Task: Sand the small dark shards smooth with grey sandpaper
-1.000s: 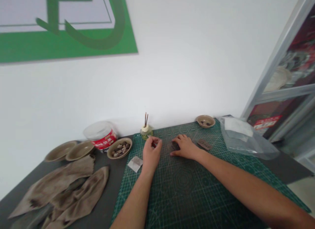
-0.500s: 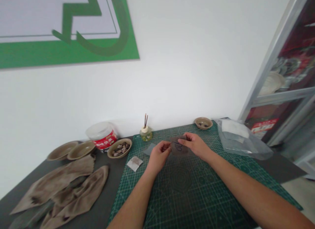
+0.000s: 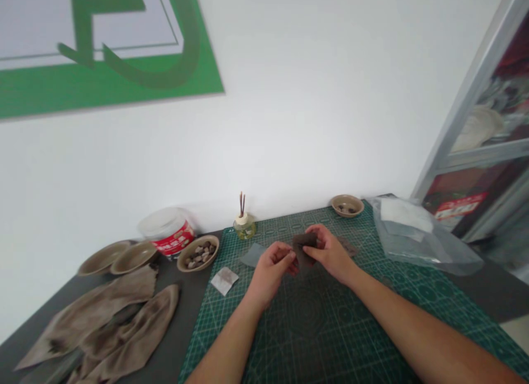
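Over the green cutting mat (image 3: 314,323) my right hand (image 3: 330,254) pinches a small dark sheet that looks like sandpaper (image 3: 303,243), lifted off the mat. My left hand (image 3: 270,268) is closed beside it, fingertips at the sheet's left edge, pinching something small I cannot make out. A grey sheet (image 3: 252,255) lies flat just left of my left hand. Another dark sheet (image 3: 348,246) peeks out behind my right hand.
A bowl of small stones (image 3: 197,253), two stacked bowls (image 3: 119,257), a red-labelled tub (image 3: 167,232) and stained cloths (image 3: 103,318) sit left. A reed diffuser (image 3: 243,224), a small bowl (image 3: 346,205) and a plastic bag (image 3: 417,235) line the back. A white square (image 3: 224,280) lies at the mat's left edge.
My right hand picked the dark sheet up off the mat and brought it to my left hand. Both hands now meet above the mat, a little nearer to me.
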